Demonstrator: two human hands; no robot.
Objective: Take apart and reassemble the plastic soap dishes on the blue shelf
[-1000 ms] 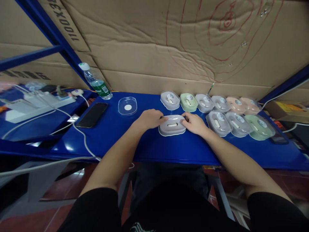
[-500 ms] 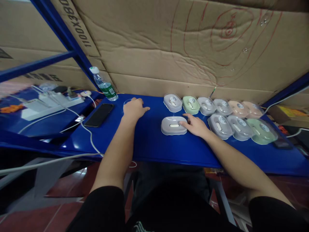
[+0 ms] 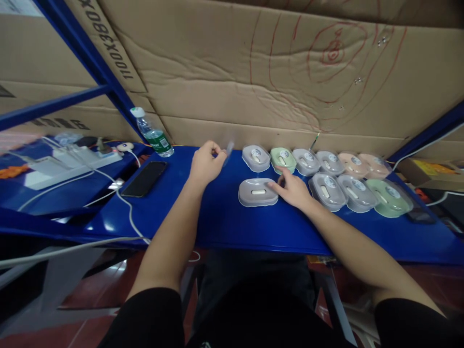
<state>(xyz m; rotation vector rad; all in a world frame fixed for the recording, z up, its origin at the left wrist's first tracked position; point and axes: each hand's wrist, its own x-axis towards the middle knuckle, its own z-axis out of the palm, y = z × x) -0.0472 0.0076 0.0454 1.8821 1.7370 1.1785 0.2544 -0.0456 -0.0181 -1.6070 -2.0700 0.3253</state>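
Left hand (image 3: 208, 163): I saw it pinching a clear lid (image 3: 229, 147), beyond-left of the grey box (image 3: 258, 197) | Right hand (image 3: 294, 191): touched box's right end, grasp I couldn't tell

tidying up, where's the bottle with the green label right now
In the head view, the bottle is at left on the blue table, by the cardboard, just beyond the black phone.

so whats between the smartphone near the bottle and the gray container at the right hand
In the head view, the left forearm crosses between the smartphone and the gray container; blue tabletop shows on either side of it.
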